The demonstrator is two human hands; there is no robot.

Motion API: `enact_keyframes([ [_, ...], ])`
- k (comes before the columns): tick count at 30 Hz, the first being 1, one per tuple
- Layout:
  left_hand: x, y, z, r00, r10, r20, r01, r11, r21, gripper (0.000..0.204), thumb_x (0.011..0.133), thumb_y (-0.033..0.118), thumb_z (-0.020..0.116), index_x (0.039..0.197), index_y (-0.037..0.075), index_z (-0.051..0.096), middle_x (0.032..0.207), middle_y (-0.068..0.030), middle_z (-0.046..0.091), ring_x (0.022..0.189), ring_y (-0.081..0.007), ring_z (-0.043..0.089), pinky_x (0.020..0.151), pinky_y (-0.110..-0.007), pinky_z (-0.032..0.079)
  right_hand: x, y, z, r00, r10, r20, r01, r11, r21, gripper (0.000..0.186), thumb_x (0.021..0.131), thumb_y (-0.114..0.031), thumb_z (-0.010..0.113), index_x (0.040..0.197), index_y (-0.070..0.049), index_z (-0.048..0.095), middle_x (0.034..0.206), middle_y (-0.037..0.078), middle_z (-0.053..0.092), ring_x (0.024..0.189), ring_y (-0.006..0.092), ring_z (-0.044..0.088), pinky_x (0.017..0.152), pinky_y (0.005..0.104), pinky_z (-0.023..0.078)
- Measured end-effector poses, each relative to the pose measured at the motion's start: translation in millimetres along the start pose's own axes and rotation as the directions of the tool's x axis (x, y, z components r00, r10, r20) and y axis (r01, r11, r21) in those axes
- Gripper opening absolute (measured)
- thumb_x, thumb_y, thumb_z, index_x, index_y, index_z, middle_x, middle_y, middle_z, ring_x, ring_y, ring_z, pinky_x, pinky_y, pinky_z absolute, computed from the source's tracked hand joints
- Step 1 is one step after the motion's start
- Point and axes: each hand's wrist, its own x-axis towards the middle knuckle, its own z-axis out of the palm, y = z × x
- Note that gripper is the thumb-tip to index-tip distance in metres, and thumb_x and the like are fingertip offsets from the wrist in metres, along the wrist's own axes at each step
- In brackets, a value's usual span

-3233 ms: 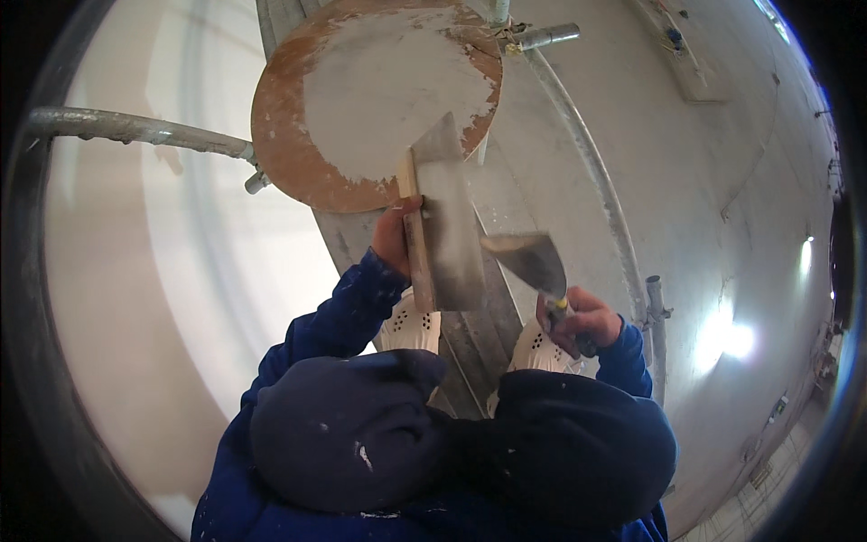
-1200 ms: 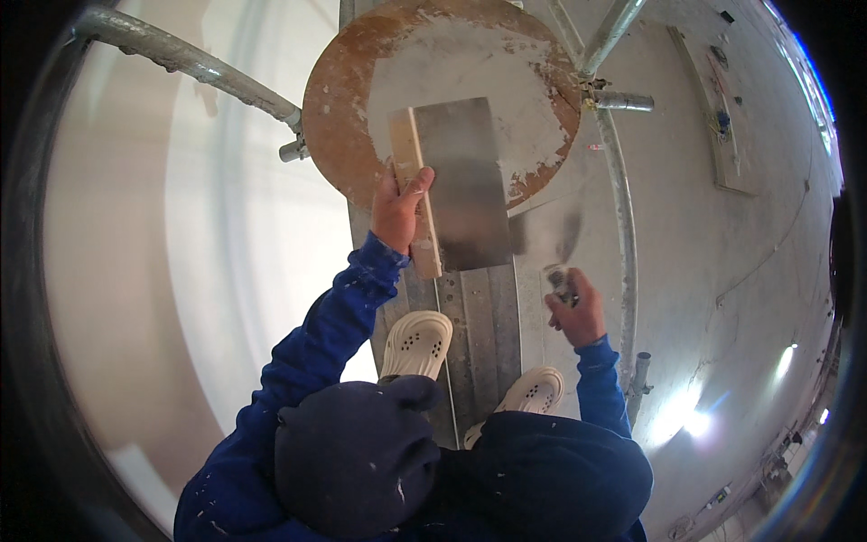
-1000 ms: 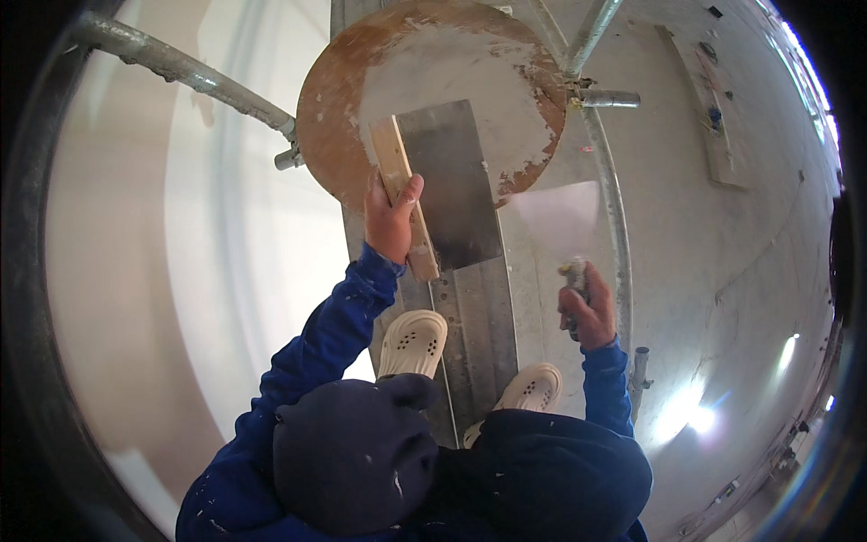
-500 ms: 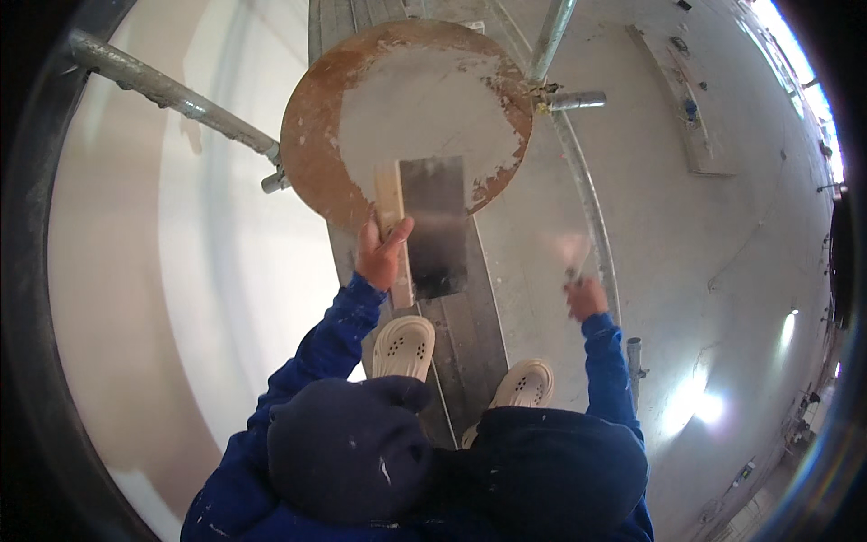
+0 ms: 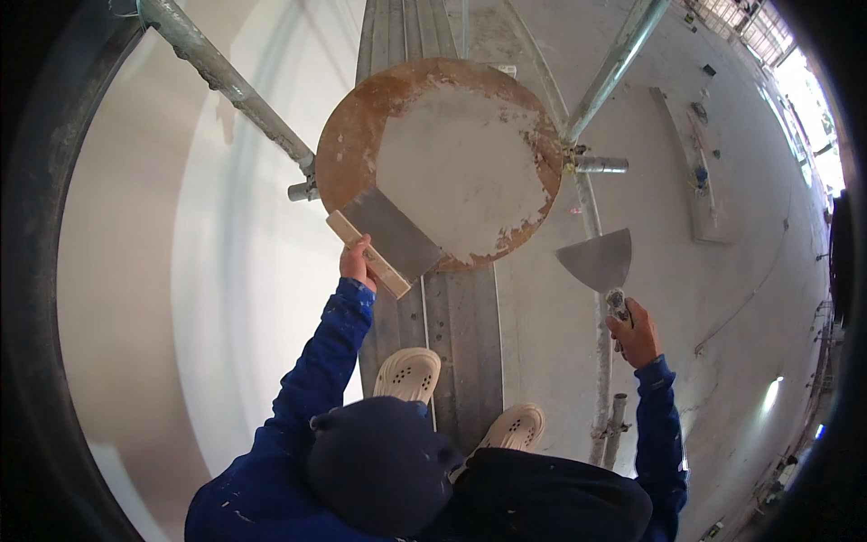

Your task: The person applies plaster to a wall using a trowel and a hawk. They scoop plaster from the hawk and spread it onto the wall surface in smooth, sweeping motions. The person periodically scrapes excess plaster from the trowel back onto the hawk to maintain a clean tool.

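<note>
My left hand point(image 5: 358, 261) grips the pale wooden back of a wide skimming blade point(image 5: 390, 233). The blade slants across the near left edge of a round brown board point(image 5: 341, 149). Whether its steel touches the board I cannot tell. Off-white plaster point(image 5: 461, 172) covers much of that board in a thick, uneven layer. Out to the right, my right hand point(image 5: 637, 334) is closed round the speckled handle of a broad putty knife point(image 5: 598, 262). Its fan-shaped metal blade points away from me, apart from the board, and looks bare on the visible face.
Metal scaffold planks point(image 5: 470, 334) run beneath the board and my pale clogs point(image 5: 409, 373). Scaffold tubes stand at the left point(image 5: 226, 86) and right point(image 5: 619, 68). A smooth pale wall point(image 5: 217, 271) rises on the left. The floor point(image 5: 722, 307) lies below on the right.
The skimming blade has turned from upright to a slant and shifted to the board's left edge. My right hand has moved outward, its putty knife now sharp instead of blurred. The view has shifted too.
</note>
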Motion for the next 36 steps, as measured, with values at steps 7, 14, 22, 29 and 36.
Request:
enact_keyframes([
  [7,72,20,18,0.992,0.127,0.016,-0.128,0.987,0.096,0.039,0.077,0.022,0.066,0.11,0.003,0.053,0.099,-0.0078,0.056,0.085,-0.0202,0.057,0.069,-0.033,0.048,67,-76,-13,0.948,-0.22,0.231,0.289,0.898,-0.333,0.038,0.074,-0.029,0.062,0.096,0.001,0.055,0.085,0.02,0.06,0.081,0.0382,0.057,0.074,0.0435,0.044],
  [14,18,22,8,0.833,0.423,0.356,-0.535,0.781,0.323,0.051,0.079,0.023,0.057,0.122,-0.003,0.045,0.12,-0.0143,0.049,0.109,-0.0203,0.047,0.091,-0.032,0.038,150,-90,126,0.961,-0.272,0.041,0.27,0.961,0.06,0.04,0.074,-0.033,0.062,0.093,0.002,0.057,0.079,0.019,0.061,0.072,0.0341,0.06,0.066,0.039,0.046],
  [22,-262,150,88,-0.217,0.15,0.965,0.275,0.958,-0.087,0.089,0.083,0.062,0.039,0.14,-0.002,0.013,0.139,-0.0316,0.012,0.117,-0.0393,0.043,0.1,-0.054,0.019,139,-95,233,0.966,-0.239,-0.097,0.257,0.867,0.428,0.03,0.076,-0.027,0.059,0.077,0.003,0.055,0.06,0.008,0.054,0.057,0.0148,0.051,0.056,0.0324,0.04],
  [29,-323,154,129,-0.327,0.533,0.78,0.371,0.832,-0.413,0.089,0.084,0.059,0.041,0.137,-0.008,0.017,0.125,-0.0538,0.0,0.096,-0.0564,0.051,0.079,-0.058,0.041,150,-101,237,0.955,-0.171,-0.242,0.286,0.746,0.601,0.023,0.077,-0.021,0.058,0.076,0.002,0.056,0.06,0.004,0.055,0.054,0.0122,0.05,0.052,0.0287,0.039],
  [36,-368,169,139,-0.366,0.465,0.806,0.324,0.876,-0.358,0.092,0.084,0.059,0.04,0.134,-0.015,0.017,0.125,-0.0538,0.002,0.097,-0.0556,0.051,0.076,-0.059,0.041,146,-131,238,0.954,-0.171,-0.246,0.297,0.639,0.71,0.021,0.076,-0.02,0.058,0.072,0.0,0.056,0.059,0.004,0.055,0.052,0.0103,0.05,0.049,0.0274,0.04],
])
